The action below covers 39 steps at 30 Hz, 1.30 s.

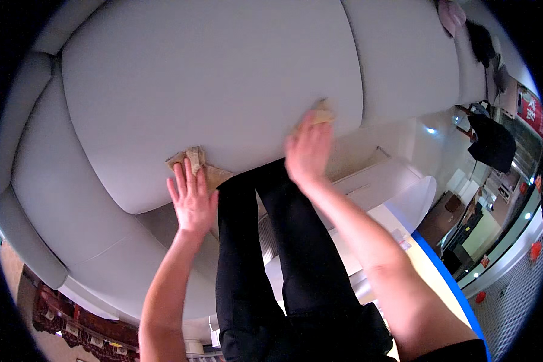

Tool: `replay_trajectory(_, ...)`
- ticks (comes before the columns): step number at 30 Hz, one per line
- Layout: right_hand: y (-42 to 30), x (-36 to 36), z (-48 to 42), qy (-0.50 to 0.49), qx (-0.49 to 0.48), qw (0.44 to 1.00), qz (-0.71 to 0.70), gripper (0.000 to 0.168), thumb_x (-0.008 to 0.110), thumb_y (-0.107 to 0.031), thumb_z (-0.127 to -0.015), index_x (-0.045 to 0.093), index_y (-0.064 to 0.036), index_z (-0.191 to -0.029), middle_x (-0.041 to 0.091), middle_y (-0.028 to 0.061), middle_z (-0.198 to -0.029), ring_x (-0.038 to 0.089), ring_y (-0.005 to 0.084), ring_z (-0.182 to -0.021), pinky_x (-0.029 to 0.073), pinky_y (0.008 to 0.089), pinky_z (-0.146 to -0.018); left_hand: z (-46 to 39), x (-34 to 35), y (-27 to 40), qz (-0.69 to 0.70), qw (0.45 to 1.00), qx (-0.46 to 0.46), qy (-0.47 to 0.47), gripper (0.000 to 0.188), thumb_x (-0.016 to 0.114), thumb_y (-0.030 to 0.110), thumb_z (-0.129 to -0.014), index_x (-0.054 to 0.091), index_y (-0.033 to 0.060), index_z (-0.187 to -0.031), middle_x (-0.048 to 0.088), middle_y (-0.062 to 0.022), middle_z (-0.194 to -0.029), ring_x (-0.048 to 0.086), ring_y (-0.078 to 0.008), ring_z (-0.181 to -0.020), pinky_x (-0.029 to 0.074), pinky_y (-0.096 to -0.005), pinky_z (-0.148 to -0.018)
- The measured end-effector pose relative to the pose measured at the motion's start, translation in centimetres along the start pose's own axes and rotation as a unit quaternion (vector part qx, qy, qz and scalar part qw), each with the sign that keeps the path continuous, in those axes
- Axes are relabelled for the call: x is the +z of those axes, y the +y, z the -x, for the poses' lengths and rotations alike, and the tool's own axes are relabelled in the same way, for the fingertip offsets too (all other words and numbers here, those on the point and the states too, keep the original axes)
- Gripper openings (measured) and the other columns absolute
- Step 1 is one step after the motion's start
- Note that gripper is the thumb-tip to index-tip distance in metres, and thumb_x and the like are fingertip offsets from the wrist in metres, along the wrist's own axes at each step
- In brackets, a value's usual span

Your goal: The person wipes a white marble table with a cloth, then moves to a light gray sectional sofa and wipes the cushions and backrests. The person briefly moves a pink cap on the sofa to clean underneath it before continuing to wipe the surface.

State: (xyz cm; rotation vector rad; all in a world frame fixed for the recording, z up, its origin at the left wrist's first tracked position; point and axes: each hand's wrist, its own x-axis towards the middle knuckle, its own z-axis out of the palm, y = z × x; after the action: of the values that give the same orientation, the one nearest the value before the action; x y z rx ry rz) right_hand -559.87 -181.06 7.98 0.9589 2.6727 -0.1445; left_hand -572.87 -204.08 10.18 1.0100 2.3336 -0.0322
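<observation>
A large grey sofa cushion fills the view in front of me. Near its front edge, my left hand presses with fingers spread on a crumpled tan cloth. Farther right, my right hand, blurred, lies with its fingers over another yellowish cloth on the same cushion. Whether the fingers grip either cloth or only lie flat on it, I cannot tell. My black-trousered legs show between the arms.
More grey sofa sections curve along the left, and another seat adjoins at right. A white table stands right of my legs. Dark clothing and a pink item are at far right.
</observation>
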Motion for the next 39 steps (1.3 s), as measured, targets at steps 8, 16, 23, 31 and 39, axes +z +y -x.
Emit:
replay_trajectory(8, 0.7, -1.2, -0.6, -0.103, -0.282, 0.943, -0.143, 0.032, 0.06, -0.028, -0.086, 0.063, -0.005, -0.108, 0.039, 0.0146, -0.144, 0.032, 0.0275, -0.137, 0.025, 0.0479, -0.111, -0.7, 0.0, 1.7, -0.03, 0.991, 0.127, -0.025, 0.05, 0.059, 0.031, -0.086, 0.051, 0.0104, -0.132, 0.026, -0.0078, -0.154, 0.021, -0.0256, -0.143, 0.012, -0.0555, -0.114)
replay_trajectory(16, 9.3, -0.4, -1.4, -0.024, 0.051, 0.997, -0.058, 0.057, 0.047, -0.03, -0.094, 0.037, 0.006, -0.137, 0.035, 0.0291, -0.141, 0.027, 0.0405, -0.137, 0.022, 0.0523, -0.111, -3.5, -0.2, 11.8, 0.055, 0.998, 0.006, -0.03, 0.072, 0.06, 0.035, -0.086, 0.033, -0.0024, -0.141, 0.012, -0.0235, -0.155, 0.007, -0.04, -0.144, 0.008, -0.0564, -0.114)
replay_trajectory(23, 14.6, -2.0, -6.4, 0.037, -0.036, 0.996, -0.077, 0.054, 0.053, -0.027, -0.09, 0.043, 0.004, -0.133, 0.033, 0.0257, -0.145, 0.025, 0.039, -0.139, 0.018, 0.0546, -0.112, -12.3, -3.1, 18.5, -0.045, 0.989, 0.139, 0.005, 0.068, 0.056, 0.038, -0.088, 0.035, 0.004, -0.142, 0.017, -0.0157, -0.156, 0.014, -0.0325, -0.144, 0.014, -0.0572, -0.112)
replay_trajectory(31, 17.2, -2.7, -3.2, -0.094, -0.054, 0.988, -0.113, 0.055, 0.052, -0.029, -0.091, 0.044, 0.004, -0.134, 0.035, 0.0247, -0.144, 0.025, 0.0355, -0.14, 0.016, 0.0536, -0.113, -12.1, -2.4, 24.3, -0.057, 0.982, 0.15, -0.098, 0.067, 0.055, 0.044, -0.089, 0.037, 0.0086, -0.143, 0.016, -0.0141, -0.156, 0.012, -0.0302, -0.145, 0.012, -0.0575, -0.113)
replay_trajectory(39, 18.2, -4.1, -17.0, 0.052, -0.145, 0.979, -0.133, 0.044, 0.048, -0.024, -0.091, 0.052, 0.002, -0.126, 0.033, 0.0237, -0.146, 0.027, 0.0357, -0.139, 0.019, 0.0525, -0.113, -22.5, -6.4, 27.8, -0.114, 0.987, 0.11, 0.037, 0.058, 0.052, 0.04, -0.09, 0.042, 0.0139, -0.141, 0.022, -0.0075, -0.156, 0.014, -0.0248, -0.145, 0.013, -0.0564, -0.113)
